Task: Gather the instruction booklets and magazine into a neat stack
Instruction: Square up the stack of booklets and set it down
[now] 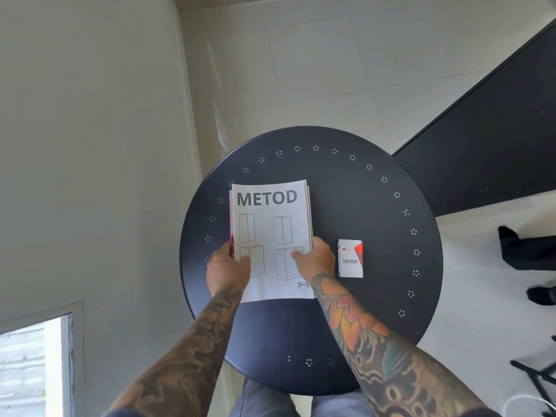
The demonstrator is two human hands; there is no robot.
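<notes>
A stack of booklets lies on the round dark table (361,206), left of its middle. On top is a white METOD instruction booklet (270,218) with cabinet drawings. A red-edged magazine (231,233) peeks out under its left side, and other page edges show along the right side. My left hand (227,269) grips the stack's lower left edge, thumb on the cover. My right hand (314,257) grips the lower right edge, thumb on the cover too.
A small white and red VESS box (350,258) lies on the table just right of my right hand. A dark counter (487,145) stands behind the table at right. A window (30,371) is at lower left.
</notes>
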